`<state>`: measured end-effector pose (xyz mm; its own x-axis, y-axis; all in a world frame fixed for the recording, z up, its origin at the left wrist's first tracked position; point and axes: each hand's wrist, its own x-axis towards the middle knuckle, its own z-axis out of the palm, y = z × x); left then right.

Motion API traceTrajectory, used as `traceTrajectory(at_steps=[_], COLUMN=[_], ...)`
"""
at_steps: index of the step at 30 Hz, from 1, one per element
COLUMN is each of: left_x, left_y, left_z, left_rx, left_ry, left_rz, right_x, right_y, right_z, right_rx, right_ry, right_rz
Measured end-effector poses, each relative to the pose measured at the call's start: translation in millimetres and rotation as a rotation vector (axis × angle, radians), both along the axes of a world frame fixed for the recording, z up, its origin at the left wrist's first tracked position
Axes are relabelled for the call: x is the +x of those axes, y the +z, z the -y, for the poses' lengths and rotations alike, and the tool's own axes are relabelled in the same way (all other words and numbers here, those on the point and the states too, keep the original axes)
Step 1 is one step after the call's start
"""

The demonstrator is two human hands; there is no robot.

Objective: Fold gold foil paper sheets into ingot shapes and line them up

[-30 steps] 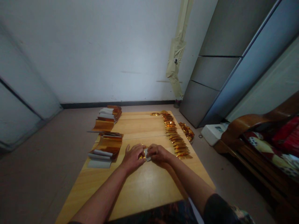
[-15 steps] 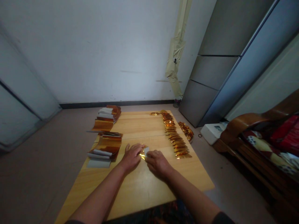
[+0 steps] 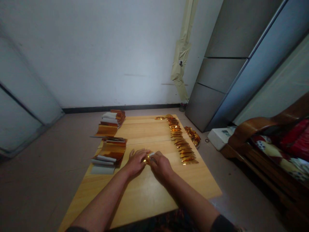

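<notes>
A small sheet of gold foil paper (image 3: 148, 158) lies on the wooden table (image 3: 145, 193), partly folded, with a bit of its pale back showing. My left hand (image 3: 138, 161) grips its left side. From the right, my right hand (image 3: 160, 164) has its fingers closed on the other side. Both hands cover much of the sheet. Left of my left hand lie curved stacks of gold and grey foil paper (image 3: 112, 149). Beyond my right hand, folded gold foil pieces (image 3: 181, 141) overlap in a long row.
Another foil paper stack (image 3: 107, 129) lies at the table's far left. A container of folded gold pieces (image 3: 192, 135) stands on the floor past the right edge. Behind are a fridge (image 3: 217, 74), a white box (image 3: 218, 138) and a wooden bench (image 3: 260, 135).
My right hand has moved slightly left and up, closer to my left hand. Less of the foil paper's pale back shows. My left hand has stayed nearly in place.
</notes>
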<state>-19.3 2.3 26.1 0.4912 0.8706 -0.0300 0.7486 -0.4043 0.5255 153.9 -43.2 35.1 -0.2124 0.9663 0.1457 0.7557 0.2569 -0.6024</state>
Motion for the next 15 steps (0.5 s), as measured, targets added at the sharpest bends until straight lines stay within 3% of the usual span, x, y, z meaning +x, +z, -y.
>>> traceTrajectory(at_steps=[5,15], left_x=[-0.7,0.1], left_y=[-1.0,-3.0], left_z=[-1.3,-1.8], left_rx=[0.007,0.016], left_ry=[0.0,0.003], left_rz=[-0.009,-0.02], right_x=[-15.9,-23.0], right_y=[8.7,15.5], right_z=[-13.5,-14.1], right_rx=[-0.218,-0.251], right_ry=[-0.156,-0.205], right_rz=[0.122,0.213])
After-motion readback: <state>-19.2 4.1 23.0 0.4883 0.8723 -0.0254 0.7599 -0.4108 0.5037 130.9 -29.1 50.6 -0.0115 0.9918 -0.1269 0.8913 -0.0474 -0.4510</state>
